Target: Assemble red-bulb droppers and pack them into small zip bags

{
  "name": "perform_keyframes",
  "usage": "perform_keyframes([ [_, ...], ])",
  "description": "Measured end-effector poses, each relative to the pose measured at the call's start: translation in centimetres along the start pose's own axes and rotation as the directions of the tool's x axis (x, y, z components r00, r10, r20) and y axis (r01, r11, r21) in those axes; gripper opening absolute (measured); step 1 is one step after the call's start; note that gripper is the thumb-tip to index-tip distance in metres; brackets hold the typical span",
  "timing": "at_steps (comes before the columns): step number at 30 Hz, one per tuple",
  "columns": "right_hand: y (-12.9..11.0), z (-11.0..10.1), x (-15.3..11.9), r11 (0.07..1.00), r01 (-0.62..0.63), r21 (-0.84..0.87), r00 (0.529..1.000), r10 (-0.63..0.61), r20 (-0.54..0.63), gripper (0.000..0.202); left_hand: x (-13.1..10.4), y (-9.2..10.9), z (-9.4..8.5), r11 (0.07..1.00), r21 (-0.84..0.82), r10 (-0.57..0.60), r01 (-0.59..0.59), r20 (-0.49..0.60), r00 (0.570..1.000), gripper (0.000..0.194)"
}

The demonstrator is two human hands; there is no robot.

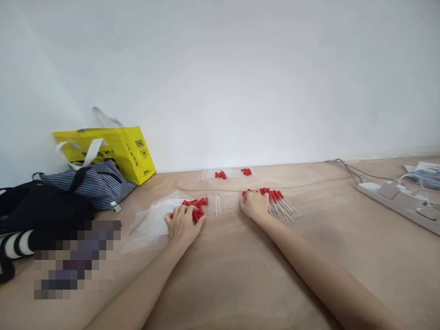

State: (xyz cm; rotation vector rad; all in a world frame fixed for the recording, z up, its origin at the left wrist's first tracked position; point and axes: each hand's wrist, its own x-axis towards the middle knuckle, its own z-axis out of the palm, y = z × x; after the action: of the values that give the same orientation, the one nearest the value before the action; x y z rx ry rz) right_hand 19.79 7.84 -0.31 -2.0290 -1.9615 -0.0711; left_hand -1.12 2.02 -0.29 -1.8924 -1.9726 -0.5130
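At left, a yellow bag (134, 158) stands behind a striped bag (98, 183). At right, a white power strip (395, 205) carries plugged-in adapters (404, 199).

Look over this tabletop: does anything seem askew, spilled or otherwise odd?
Nothing looks spilled. The red-capped sticks by the right hand fan out at a slant, unlike the straighter row of clear tubes. Oddest is the pixelated patch at left, hiding what lies there.

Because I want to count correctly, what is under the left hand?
Red pieces show out around the left hand; whatever lies directly beneath its palm is covered and cannot be seen.
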Motion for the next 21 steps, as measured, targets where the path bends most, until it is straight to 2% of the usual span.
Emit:
perform_keyframes([
  [4,-0.9,0.5,0.5,1.000,0.000,-0.029,1.000,0.001,0.022,0.026,-0.1,-0.1,-0.4,0.998,0.026,0.054,-0.056,0.047,0.997,0.025],
  [8,-1.3,0.7,0.9,0.998,0.006,-0.056,0.999,-0.004,0.045,0.023,-0.2,-0.1,-0.7,0.993,0.036,0.116,-0.116,0.002,0.993,0.020],
  [14,-1.7,0.7,0.7,0.996,0.005,-0.084,0.999,-0.002,0.037,0.024,-0.5,-0.1,-1.1,0.996,0.016,0.090,-0.090,-0.018,0.996,0.013],
  [18,-0.8,-0.1,-0.7,0.996,0.026,-0.080,1.000,-0.027,-0.016,0.030,-0.7,0.0,-1.5,0.996,0.022,0.085,-0.085,0.003,0.996,0.014],
  [21,0.8,-0.7,-2.6,0.992,0.109,-0.062,0.988,-0.115,-0.104,0.030,-0.8,-0.1,-1.5,0.997,-0.009,0.072,-0.071,0.046,0.996,0.016],
])
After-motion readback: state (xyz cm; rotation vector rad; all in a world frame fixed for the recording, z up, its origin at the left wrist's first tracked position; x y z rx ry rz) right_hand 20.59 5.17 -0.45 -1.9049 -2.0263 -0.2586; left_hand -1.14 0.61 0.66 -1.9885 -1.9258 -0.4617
